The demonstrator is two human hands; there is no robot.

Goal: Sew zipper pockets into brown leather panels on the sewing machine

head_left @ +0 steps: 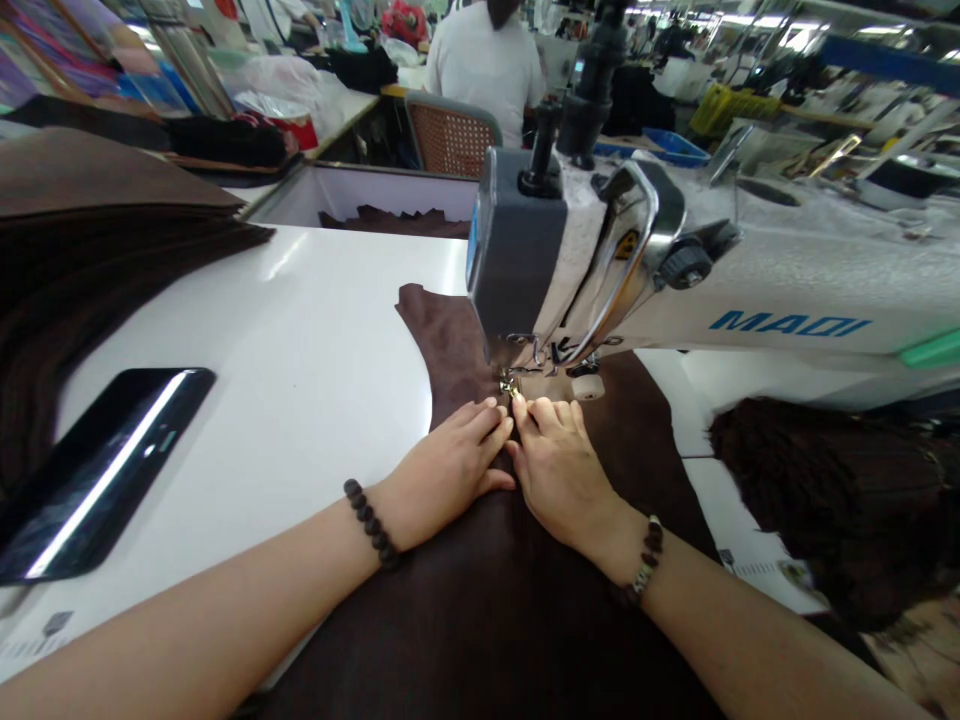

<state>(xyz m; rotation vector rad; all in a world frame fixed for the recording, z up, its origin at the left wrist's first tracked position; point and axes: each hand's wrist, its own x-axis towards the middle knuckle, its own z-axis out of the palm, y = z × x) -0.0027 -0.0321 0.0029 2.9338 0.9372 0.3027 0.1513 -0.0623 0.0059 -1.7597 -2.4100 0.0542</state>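
Note:
A large dark brown piece of leather-like material lies under the sewing machine and runs down toward me. My left hand rests flat on it, left of the presser foot, fingers stretched forward and thumb out to the right. On the other side, my right hand presses on the same piece, its fingertips just short of the foot. The two hands nearly touch at the thumbs. Both have their fingers laid out on the material rather than wrapped round it. The needle's tip is too small to make out.
A tall stack of brown pieces stands at the left, with a black phone in front of it. More dark brown pieces are bundled at the right. Behind the white table, a person in white sits on a chair.

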